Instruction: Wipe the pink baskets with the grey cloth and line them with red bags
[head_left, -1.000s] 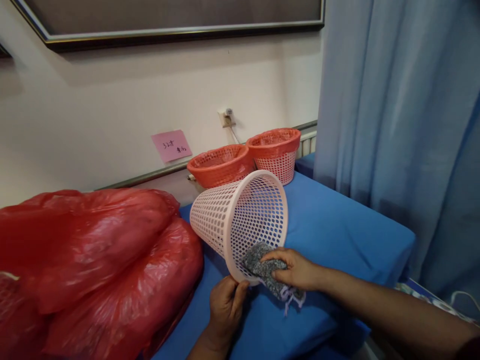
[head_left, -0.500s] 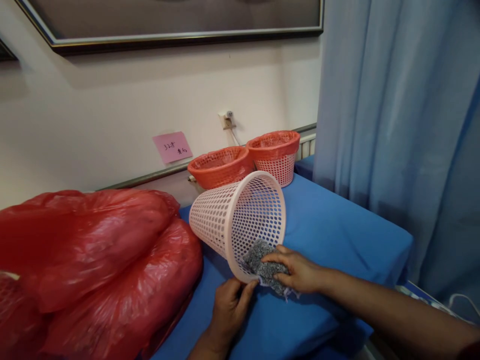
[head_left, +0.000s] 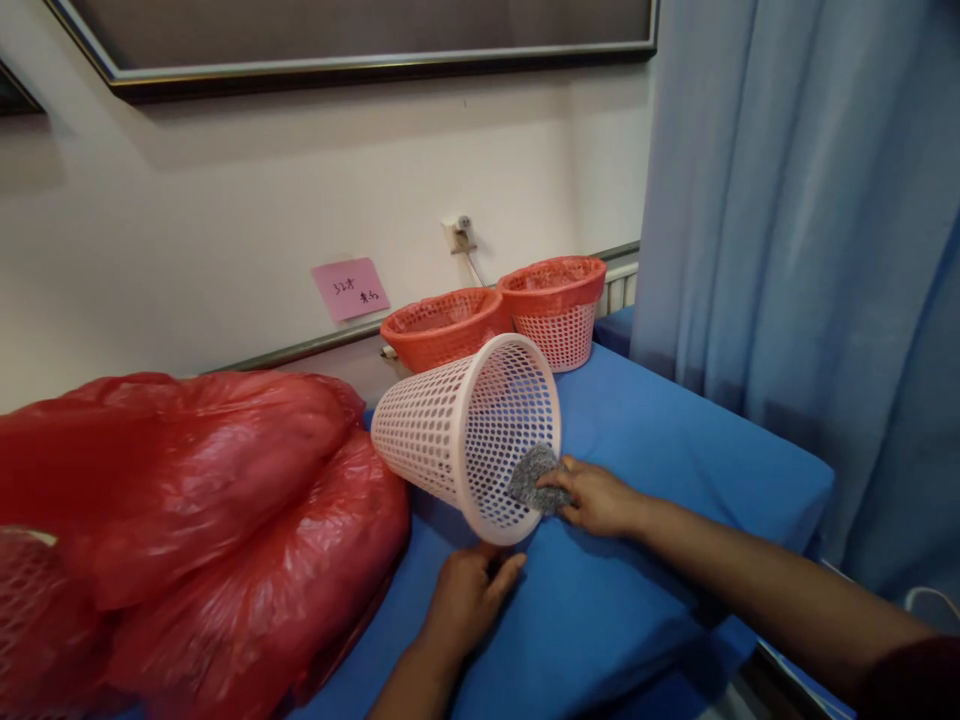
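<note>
A pale pink perforated plastic wastebasket (head_left: 424, 425) lies on its side, mouth turned towards me and to the right. My right hand (head_left: 600, 498) grips a fuzzy grey cloth (head_left: 536, 480), which presses against the inside of the basket's mouth at the lower right. Under the near rim is my left hand (head_left: 469, 595), its thumb stretched out and apart from the forefinger. The other left fingertips are hidden beneath or behind the rim.
Two similar baskets, one orange-looking (head_left: 442, 350) and one pink (head_left: 559, 335), stand behind with red liners. A large red plastic bag (head_left: 247, 510) fills the left. Blue cloth (head_left: 712, 450) covers the table. A blue curtain (head_left: 750, 200) hangs at right; a pink note (head_left: 350, 288) is on the wall.
The grey cloth and my right hand have moved up along the basket's mouth. The basket has shifted slightly up and left, and my left thumb has come away from its rim.
</note>
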